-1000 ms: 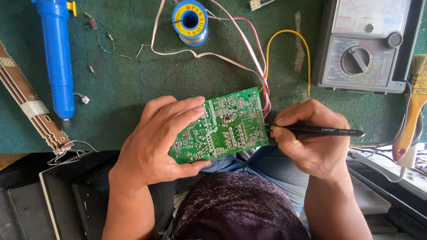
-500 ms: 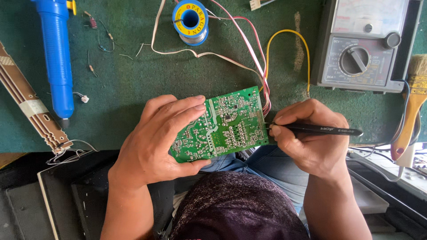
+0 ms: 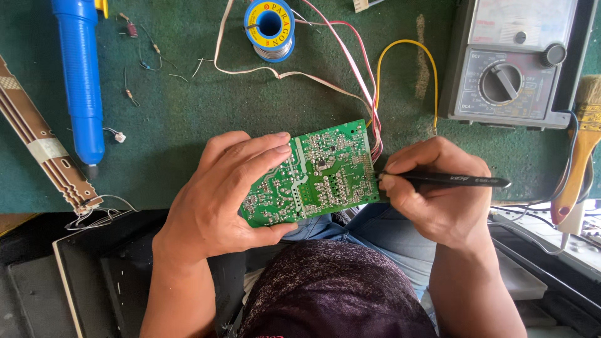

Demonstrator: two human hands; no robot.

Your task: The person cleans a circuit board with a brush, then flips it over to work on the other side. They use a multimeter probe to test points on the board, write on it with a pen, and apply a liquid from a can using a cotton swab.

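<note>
The green-covered table (image 3: 188, 112) spreads beyond both hands. An analog multimeter (image 3: 513, 62) sits past the right hand, a blue desoldering pump (image 3: 80, 81) well off beyond the left hand, toward its outer side. The left hand (image 3: 219, 194) is closed around the near-left part of a green circuit board (image 3: 313, 175), fingers over its solder side, thumb under the near edge. The right hand (image 3: 438, 194) grips a black pen-like tool (image 3: 451, 181), tip touching the board's right edge. A solder spool (image 3: 270, 28) lies farther out, between the hands.
</note>
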